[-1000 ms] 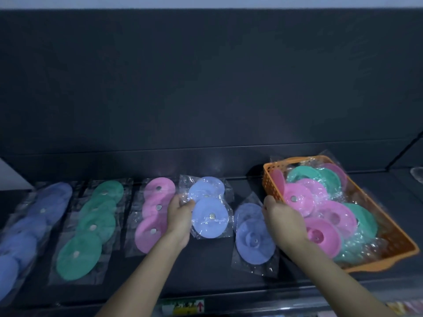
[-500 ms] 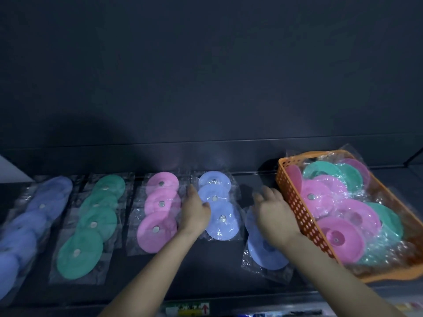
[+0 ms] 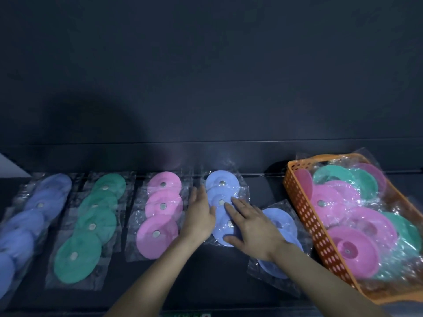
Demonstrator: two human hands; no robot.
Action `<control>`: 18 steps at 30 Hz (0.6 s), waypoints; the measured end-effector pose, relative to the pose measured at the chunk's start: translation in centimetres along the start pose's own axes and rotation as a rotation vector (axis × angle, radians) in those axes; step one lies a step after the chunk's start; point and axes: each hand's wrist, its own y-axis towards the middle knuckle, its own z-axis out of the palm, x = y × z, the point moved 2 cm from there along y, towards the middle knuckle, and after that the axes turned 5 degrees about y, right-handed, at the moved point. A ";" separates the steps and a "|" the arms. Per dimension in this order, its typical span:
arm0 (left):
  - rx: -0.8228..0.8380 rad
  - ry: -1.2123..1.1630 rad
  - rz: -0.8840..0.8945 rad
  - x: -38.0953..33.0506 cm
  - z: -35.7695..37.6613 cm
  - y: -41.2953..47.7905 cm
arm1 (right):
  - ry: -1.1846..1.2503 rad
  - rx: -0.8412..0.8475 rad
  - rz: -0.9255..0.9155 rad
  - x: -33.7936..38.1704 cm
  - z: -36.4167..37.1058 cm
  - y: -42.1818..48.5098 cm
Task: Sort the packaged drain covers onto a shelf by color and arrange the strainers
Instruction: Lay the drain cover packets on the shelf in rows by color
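A dark back panel rises beyond the fingertips, above the dark shelf. Just right of the right hand sits the orange basket, heaped with pink and green packaged covers. Left of the left hand lie the pink row, the green row and the far blue row. Between the hands lies the middle blue row: the right hand's fingers spread flat on it, and the left hand's straight fingers lie along its left edge. A loose blue package lies under the right wrist.

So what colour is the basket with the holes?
The basket is orange, clearest in the head view.
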 end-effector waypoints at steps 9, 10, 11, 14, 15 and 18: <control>0.078 0.437 0.203 0.2 1.4 -1.2 | 0.033 -0.319 0.171 -3.0 -2.5 -2.6; 0.115 0.407 0.186 0.2 1.7 -1.3 | 0.024 -0.315 0.215 -3.8 -2.5 -2.9; 0.146 0.378 0.165 0.2 2.0 -1.4 | 0.034 -0.313 0.251 -4.5 -2.3 -3.1; 0.166 0.324 0.125 0.0 2.4 -1.4 | 0.073 -0.309 0.331 -6.2 -2.3 -4.1; 0.165 0.320 0.123 -0.1 2.3 -1.4 | 0.083 -0.307 0.340 -6.6 -2.4 -4.5; 0.161 0.332 0.132 -0.5 2.3 -1.4 | 0.109 -0.270 0.350 -7.1 -3.4 -5.6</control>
